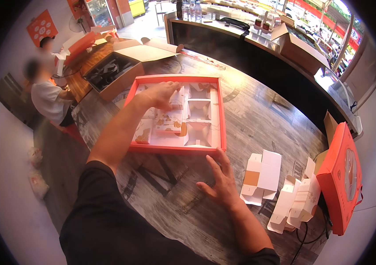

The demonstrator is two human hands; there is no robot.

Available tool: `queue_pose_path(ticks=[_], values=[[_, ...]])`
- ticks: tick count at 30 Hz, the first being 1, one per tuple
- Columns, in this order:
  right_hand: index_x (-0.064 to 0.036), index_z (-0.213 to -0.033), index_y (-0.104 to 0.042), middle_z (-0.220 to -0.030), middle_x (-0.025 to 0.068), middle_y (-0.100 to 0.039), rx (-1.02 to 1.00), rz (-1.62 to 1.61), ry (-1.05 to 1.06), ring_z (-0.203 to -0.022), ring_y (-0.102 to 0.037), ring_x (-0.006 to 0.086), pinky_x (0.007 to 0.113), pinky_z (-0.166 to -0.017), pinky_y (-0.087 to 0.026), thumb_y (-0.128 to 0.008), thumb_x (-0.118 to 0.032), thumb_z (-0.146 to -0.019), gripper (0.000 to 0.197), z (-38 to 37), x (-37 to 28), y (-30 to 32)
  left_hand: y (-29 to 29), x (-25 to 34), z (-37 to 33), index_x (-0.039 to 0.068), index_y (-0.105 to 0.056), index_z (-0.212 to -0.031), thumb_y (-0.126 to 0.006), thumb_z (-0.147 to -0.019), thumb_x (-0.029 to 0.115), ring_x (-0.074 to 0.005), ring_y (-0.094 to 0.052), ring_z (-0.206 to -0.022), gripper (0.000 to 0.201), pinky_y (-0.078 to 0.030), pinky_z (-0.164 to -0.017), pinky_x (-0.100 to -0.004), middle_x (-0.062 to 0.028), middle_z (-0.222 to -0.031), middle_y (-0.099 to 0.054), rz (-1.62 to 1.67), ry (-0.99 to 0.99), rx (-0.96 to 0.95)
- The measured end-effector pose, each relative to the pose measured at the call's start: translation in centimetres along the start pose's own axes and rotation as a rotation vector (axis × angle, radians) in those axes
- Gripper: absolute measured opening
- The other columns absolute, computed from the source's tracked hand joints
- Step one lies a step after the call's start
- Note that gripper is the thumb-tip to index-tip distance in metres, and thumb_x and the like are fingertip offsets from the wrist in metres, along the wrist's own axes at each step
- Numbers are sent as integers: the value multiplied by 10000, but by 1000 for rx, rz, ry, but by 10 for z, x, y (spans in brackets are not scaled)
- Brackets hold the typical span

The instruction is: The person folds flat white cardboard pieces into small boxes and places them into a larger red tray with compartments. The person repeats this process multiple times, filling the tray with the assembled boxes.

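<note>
A shallow red-orange gift box lies on the wooden table, its white insert divided into compartments. Several small patterned white cartons fill the left and middle of it; the compartments along its right side hold nothing. My left hand reaches over the box's left rim, its thumb and fingers closed around a small white carton near the far side, which the hand partly hides. Just outside the near right corner, my right hand is open, fingers apart, with a fingertip by the rim.
Unfolded white cartons and more carton blanks lie at right, beside a leaning red lid with a window. A brown cardboard box with dark contents stands at far left. Two people are beyond the table's left; a counter runs behind.
</note>
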State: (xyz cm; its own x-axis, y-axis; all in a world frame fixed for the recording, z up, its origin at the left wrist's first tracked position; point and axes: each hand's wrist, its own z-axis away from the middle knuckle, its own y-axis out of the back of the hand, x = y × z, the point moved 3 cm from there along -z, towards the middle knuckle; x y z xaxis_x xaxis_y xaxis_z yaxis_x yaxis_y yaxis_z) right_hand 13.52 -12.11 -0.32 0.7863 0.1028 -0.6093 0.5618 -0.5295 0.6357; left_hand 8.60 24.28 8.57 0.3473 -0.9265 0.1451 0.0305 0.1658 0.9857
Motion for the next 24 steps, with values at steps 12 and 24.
queue_pose_path(ticks=[12, 24], values=[[-84, -1496, -516, -1643, 244, -313, -6, -30, -30, -1495, -350, 420, 513, -1197, -343, -830, -358, -826, 789, 0, -2, 3, -5, -1, -9, 10, -520, -1345, -779, -867, 506, -361, -560, -1257, 736, -440, -1076, -422, -213, -1298, -595, 63, 77, -115], [-109, -1500, -519, -1648, 231, -296, -10, -1, -50, -1497, -336, 418, 515, -1199, -333, -840, -330, -817, 786, 1, -3, 3, -45, -5, -3, 39, -663, -1016, -628, -969, 270, -364, -583, -1140, 238, -452, -1022, -454, -187, -1162, -627, -18, 26, 196]])
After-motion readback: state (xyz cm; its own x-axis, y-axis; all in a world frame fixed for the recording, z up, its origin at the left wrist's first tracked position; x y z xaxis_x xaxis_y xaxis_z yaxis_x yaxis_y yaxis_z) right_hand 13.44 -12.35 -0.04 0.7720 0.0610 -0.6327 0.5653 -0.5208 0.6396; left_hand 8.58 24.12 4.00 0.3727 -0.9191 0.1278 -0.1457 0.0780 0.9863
